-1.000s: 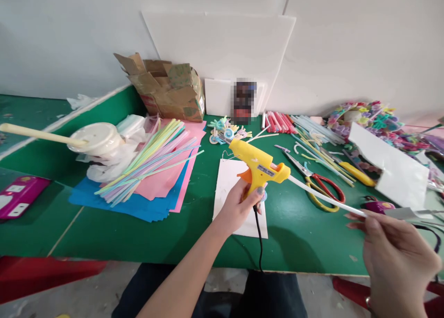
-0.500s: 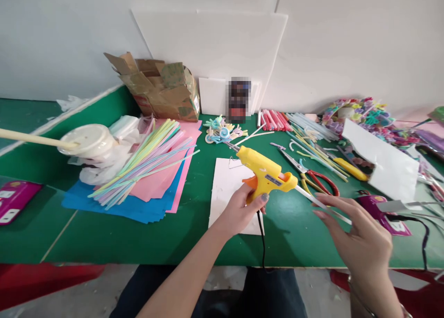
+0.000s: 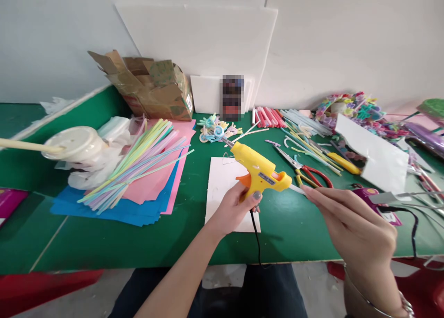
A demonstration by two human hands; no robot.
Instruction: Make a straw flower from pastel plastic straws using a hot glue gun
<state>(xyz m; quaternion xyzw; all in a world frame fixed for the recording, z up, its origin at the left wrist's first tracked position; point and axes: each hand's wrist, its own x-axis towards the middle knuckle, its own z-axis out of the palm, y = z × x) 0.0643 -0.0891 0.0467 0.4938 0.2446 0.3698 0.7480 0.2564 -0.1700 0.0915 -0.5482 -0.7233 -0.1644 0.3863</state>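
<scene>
My left hand (image 3: pixel 233 210) grips the handle of a yellow glue gun (image 3: pixel 258 170), held above a white sheet (image 3: pixel 222 188) on the green table (image 3: pixel 173 244); its nozzle points away to the left. A clear glue stick (image 3: pixel 297 189) sticks out of the gun's back end. My right hand (image 3: pixel 350 221) pinches that stick just behind the gun, fingers pressed together. The gun's black cord (image 3: pixel 256 239) hangs over the table's front edge.
Coloured straws (image 3: pixel 138 163) lie on pink and blue paper (image 3: pixel 132 209) at left, beside a white lidded cup (image 3: pixel 74 142) and a torn cardboard box (image 3: pixel 152 89). Red-handled scissors (image 3: pixel 310 172), loose straws, a white card (image 3: pixel 374 158) and coloured craft pieces (image 3: pixel 357 109) fill the right.
My right hand slid along the glue stick from far right toward the gun; less of the stick now shows behind the gun. The gun stayed over the white sheet.
</scene>
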